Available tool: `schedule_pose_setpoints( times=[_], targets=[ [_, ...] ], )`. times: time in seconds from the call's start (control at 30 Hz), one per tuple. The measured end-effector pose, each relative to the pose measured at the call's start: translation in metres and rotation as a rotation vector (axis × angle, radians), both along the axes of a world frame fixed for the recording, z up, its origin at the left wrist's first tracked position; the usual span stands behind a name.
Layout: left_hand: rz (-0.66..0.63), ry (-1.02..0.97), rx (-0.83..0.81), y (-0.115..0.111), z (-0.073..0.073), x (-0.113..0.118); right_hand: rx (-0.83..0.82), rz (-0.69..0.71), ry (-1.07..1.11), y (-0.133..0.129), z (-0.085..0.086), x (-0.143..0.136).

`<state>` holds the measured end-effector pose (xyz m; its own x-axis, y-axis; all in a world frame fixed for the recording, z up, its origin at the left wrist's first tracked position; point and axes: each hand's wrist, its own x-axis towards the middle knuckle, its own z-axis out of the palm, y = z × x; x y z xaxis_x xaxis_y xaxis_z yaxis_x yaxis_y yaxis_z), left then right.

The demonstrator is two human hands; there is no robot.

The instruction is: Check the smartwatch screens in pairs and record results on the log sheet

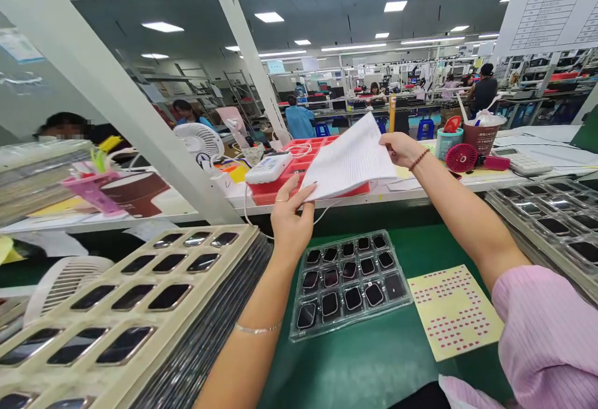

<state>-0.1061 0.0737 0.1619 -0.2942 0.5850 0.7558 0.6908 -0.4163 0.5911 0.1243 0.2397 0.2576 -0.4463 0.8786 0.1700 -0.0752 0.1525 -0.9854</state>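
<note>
A stack of white lined paper sheets (348, 163) hangs tilted above the shelf edge, between my two hands. My left hand (293, 216) pinches its lower left corner between thumb and fingers. At the right edge, my right hand (402, 149) has its fingers closed on the sheets. A yellow-orange stick (392, 113) rises just above my right hand; whether I hold it I cannot tell. Below, on the green mat (299, 368), lies a clear plastic tray (406, 300) of dark square watch-like screens. A yellow sheet with rows of red marks (455, 312) lies beside it.
A tall pile of cream trays (182, 284) with dark screens stands at left, more clear trays (532, 210) at right. On the shelf are a red box (261, 194), a white device (268, 167), cups, a pink fan (461, 157) and a calculator (523, 161). A slanted white post (154, 104) crosses the left.
</note>
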Motion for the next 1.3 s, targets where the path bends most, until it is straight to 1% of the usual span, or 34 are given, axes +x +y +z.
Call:
schedule_pose_setpoints(
  times=[0.03,0.1,0.13,0.17,0.2,0.23,0.27,0.33,0.43,0.53,0.63,0.7,0.77,0.8,0.83,0.87,0.93,0.97,1.0,1.07,1.1,1.13,1.2,1.23,1.27,1.3],
  targets=[
    [-0.100,-0.083,-0.063,-0.008,-0.008,0.002,0.019,-0.031,0.030,-0.013,-0.009,0.012],
    [-0.380,-0.300,-0.252,-0.020,-0.021,0.007,0.063,-0.069,0.079,-0.039,-0.027,0.037],
    [-0.529,-0.415,-0.367,-0.024,-0.027,0.010,0.091,-0.066,0.093,-0.051,-0.036,0.050],
    [-0.651,-0.515,-0.484,-0.027,-0.032,0.015,0.121,-0.043,0.100,-0.062,-0.045,0.063],
    [-0.734,-0.595,-0.592,-0.029,-0.038,0.021,0.144,-0.013,0.097,-0.072,-0.053,0.075],
    [-0.774,-0.654,-0.678,-0.030,-0.044,0.028,0.160,0.025,0.083,-0.080,-0.061,0.086],
    [-0.780,-0.688,-0.740,-0.032,-0.050,0.035,0.169,0.064,0.058,-0.087,-0.068,0.096],
    [-0.736,-0.711,-0.780,-0.036,-0.064,0.051,0.187,0.119,-0.016,-0.099,-0.082,0.112],
    [-0.670,-0.741,-0.737,-0.045,-0.085,0.067,0.254,0.155,-0.128,-0.113,-0.103,0.129],
    [-0.615,-0.759,-0.672,-0.059,-0.103,0.075,0.281,0.161,-0.198,-0.122,-0.121,0.139],
    [-0.548,-0.770,-0.567,-0.081,-0.120,0.086,0.335,0.131,-0.246,-0.124,-0.131,0.143],
    [-0.567,-0.757,-0.574,-0.099,-0.129,0.095,0.437,0.090,-0.328,-0.123,-0.131,0.144],
    [-0.687,-0.757,-0.678,-0.117,-0.138,0.107,0.534,0.092,-0.464,-0.122,-0.128,0.144],
    [-0.761,-0.765,-0.743,-0.126,-0.143,0.114,0.557,0.126,-0.548,-0.121,-0.125,0.144],
    [-0.832,-0.780,-0.806,-0.135,-0.148,0.123,0.564,0.177,-0.638,-0.120,-0.122,0.143],
    [-0.875,-0.793,-0.858,-0.143,-0.153,0.133,0.564,0.234,-0.734,-0.120,-0.120,0.143],
    [-0.931,-0.774,-0.962,-0.157,-0.166,0.157,0.559,0.330,-0.941,-0.118,-0.117,0.141],
    [-0.979,-0.754,-1.009,-0.163,-0.173,0.171,0.558,0.361,-1.041,-0.116,-0.118,0.140],
    [-1.059,-0.722,-1.052,-0.169,-0.180,0.184,0.558,0.385,-1.130,-0.115,-0.119,0.139],
    [-1.249,-0.671,-1.112,-0.179,-0.191,0.207,0.556,0.419,-1.278,-0.113,-0.127,0.135],
    [-1.350,-0.634,-1.137,-0.182,-0.194,0.214,0.555,0.431,-1.346,-0.112,-0.134,0.133],
    [-1.440,-0.584,-1.156,-0.185,-0.194,0.218,0.554,0.438,-1.416,-0.112,-0.141,0.130],
    [-1.567,-0.419,-1.153,-0.189,-0.188,0.212,0.542,0.430,-1.561,-0.113,-0.158,0.127],
    [-1.587,-0.320,-1.112,-0.190,-0.182,0.203,0.531,0.416,-1.619,-0.114,-0.168,0.126],
    [-1.565,-0.225,-1.044,-0.191,-0.176,0.192,0.519,0.403,-1.658,-0.115,-0.177,0.125],
    [-1.510,-0.161,-0.953,-0.192,-0.171,0.179,0.511,0.396,-1.672,-0.117,-0.186,0.125]
  ],
)
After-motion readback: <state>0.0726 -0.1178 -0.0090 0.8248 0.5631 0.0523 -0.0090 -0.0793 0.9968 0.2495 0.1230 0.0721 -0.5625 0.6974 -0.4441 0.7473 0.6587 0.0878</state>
